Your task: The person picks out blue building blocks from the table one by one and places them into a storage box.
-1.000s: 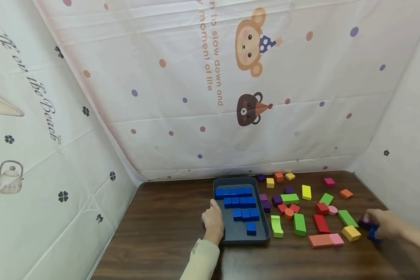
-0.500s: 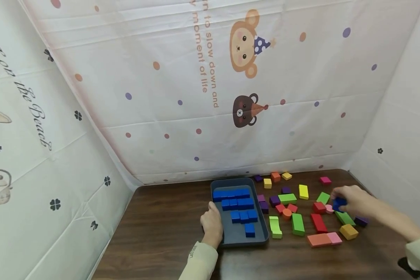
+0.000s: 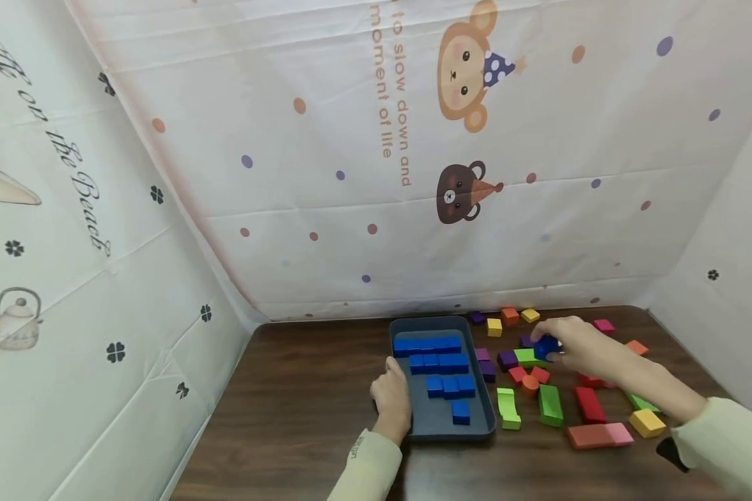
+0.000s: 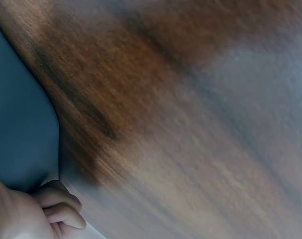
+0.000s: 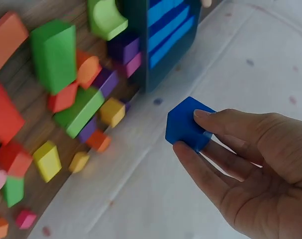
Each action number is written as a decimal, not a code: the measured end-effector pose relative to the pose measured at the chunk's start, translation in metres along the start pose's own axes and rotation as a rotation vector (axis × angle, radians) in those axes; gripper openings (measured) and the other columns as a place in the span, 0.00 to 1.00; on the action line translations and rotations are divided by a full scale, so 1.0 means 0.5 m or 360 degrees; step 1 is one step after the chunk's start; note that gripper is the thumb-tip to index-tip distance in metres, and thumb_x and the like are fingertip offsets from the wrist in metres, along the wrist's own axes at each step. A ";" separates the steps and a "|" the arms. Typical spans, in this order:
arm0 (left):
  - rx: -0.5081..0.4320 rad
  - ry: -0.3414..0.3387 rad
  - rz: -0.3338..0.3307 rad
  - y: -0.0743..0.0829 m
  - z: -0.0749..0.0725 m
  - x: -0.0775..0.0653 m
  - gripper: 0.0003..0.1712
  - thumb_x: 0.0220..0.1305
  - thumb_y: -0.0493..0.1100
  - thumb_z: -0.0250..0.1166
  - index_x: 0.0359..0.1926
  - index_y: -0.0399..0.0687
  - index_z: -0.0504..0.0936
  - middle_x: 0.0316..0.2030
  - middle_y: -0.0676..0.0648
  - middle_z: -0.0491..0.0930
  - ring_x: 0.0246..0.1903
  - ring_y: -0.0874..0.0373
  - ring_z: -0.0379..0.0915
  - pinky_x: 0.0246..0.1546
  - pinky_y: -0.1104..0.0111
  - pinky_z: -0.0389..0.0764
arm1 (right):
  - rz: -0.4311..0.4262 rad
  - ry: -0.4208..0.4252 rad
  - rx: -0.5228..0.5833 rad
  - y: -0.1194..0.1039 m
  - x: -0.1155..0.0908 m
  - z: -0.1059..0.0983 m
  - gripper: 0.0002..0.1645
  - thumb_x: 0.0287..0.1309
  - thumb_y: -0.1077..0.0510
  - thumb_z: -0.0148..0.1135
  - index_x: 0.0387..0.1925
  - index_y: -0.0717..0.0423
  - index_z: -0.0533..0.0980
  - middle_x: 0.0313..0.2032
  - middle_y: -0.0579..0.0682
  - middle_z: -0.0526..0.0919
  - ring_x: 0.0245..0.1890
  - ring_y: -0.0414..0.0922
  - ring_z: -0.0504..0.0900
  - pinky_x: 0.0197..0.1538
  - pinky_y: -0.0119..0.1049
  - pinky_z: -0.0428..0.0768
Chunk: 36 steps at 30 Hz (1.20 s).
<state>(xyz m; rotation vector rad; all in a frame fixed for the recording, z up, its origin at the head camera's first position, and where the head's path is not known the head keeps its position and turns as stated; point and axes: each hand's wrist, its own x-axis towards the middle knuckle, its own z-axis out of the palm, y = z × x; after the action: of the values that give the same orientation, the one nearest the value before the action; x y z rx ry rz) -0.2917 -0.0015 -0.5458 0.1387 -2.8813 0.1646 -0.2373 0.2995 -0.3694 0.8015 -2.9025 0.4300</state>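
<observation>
In the head view, my left hand (image 3: 391, 400) grips the left rim of a dark grey tray (image 3: 425, 419), with the thumb over the edge. Its curled fingers (image 4: 63, 211) show beside the tray wall in the left wrist view. Blue blocks (image 3: 451, 387) stand in several rows inside the tray. My right hand (image 3: 585, 348) pinches another blue block (image 5: 183, 124) between thumb and fingertips. That block is held above the loose blocks, to the right of the tray.
Loose blocks of many colours lie right of the tray, among them a green block (image 3: 550, 406), a red block (image 3: 590, 405) and a yellow block (image 3: 647, 422). They rest on a brown wooden table (image 3: 288, 417). White printed cloth (image 3: 313, 188) stands behind and at both sides.
My right hand has picked up the blue block at the far right of the table and carried it left, towards the tray. My left hand keeps its hold on the tray.
</observation>
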 end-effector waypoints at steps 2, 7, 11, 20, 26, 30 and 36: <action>0.0002 0.0016 -0.0005 0.000 -0.001 0.001 0.17 0.69 0.42 0.65 0.40 0.43 0.62 0.11 0.52 0.60 0.11 0.62 0.55 0.16 0.68 0.47 | -0.0021 -0.0024 0.0027 -0.016 0.012 0.007 0.16 0.47 0.71 0.76 0.40 0.63 0.81 0.37 0.55 0.86 0.37 0.47 0.86 0.38 0.42 0.87; -0.0008 0.0000 -0.0018 -0.003 0.000 0.005 0.21 0.66 0.43 0.68 0.39 0.44 0.61 0.11 0.52 0.60 0.11 0.62 0.56 0.16 0.68 0.47 | -0.0053 -0.0043 0.0047 -0.056 0.038 0.024 0.16 0.48 0.71 0.76 0.40 0.61 0.81 0.38 0.54 0.86 0.38 0.47 0.86 0.38 0.40 0.87; -0.0015 -0.0035 -0.0026 -0.007 -0.001 0.008 0.19 0.67 0.43 0.67 0.40 0.44 0.62 0.12 0.52 0.63 0.11 0.62 0.59 0.16 0.68 0.48 | -0.0076 -0.0068 0.0077 -0.089 0.061 0.044 0.17 0.48 0.72 0.76 0.41 0.61 0.82 0.39 0.54 0.87 0.39 0.47 0.85 0.40 0.41 0.87; -0.0007 -0.0083 -0.0008 -0.003 -0.003 0.010 0.17 0.69 0.42 0.64 0.40 0.44 0.62 0.13 0.52 0.60 0.11 0.62 0.54 0.17 0.67 0.47 | -0.0212 -0.0123 0.0136 -0.130 0.088 0.119 0.16 0.49 0.70 0.75 0.40 0.58 0.82 0.41 0.54 0.85 0.38 0.48 0.86 0.37 0.37 0.86; 0.0010 -0.0038 -0.0012 0.006 -0.005 0.007 0.17 0.69 0.43 0.64 0.39 0.46 0.61 0.12 0.53 0.61 0.11 0.62 0.59 0.17 0.68 0.48 | -0.0124 -0.0296 0.0175 -0.132 0.087 0.170 0.15 0.50 0.72 0.74 0.40 0.59 0.82 0.42 0.55 0.86 0.39 0.49 0.86 0.38 0.40 0.87; 0.0007 -0.0033 -0.0022 0.008 -0.004 0.009 0.16 0.70 0.43 0.63 0.39 0.46 0.62 0.12 0.53 0.63 0.11 0.62 0.61 0.17 0.68 0.49 | -0.0091 -0.0356 0.0168 -0.132 0.087 0.192 0.14 0.50 0.73 0.73 0.38 0.60 0.83 0.40 0.55 0.85 0.37 0.46 0.86 0.37 0.41 0.87; 0.0021 -0.0056 -0.0041 0.000 -0.003 0.015 0.16 0.70 0.45 0.63 0.40 0.47 0.62 0.13 0.52 0.64 0.11 0.62 0.63 0.16 0.68 0.50 | -0.0122 -0.0305 0.0082 -0.139 0.096 0.214 0.13 0.48 0.74 0.74 0.37 0.60 0.83 0.37 0.53 0.84 0.33 0.43 0.85 0.36 0.41 0.87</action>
<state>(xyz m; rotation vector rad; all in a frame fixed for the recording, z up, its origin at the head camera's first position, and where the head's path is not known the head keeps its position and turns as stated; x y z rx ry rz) -0.2988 -0.0020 -0.5423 0.1829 -2.9124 0.1785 -0.2450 0.1875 -0.4467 1.0110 -3.0323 0.4456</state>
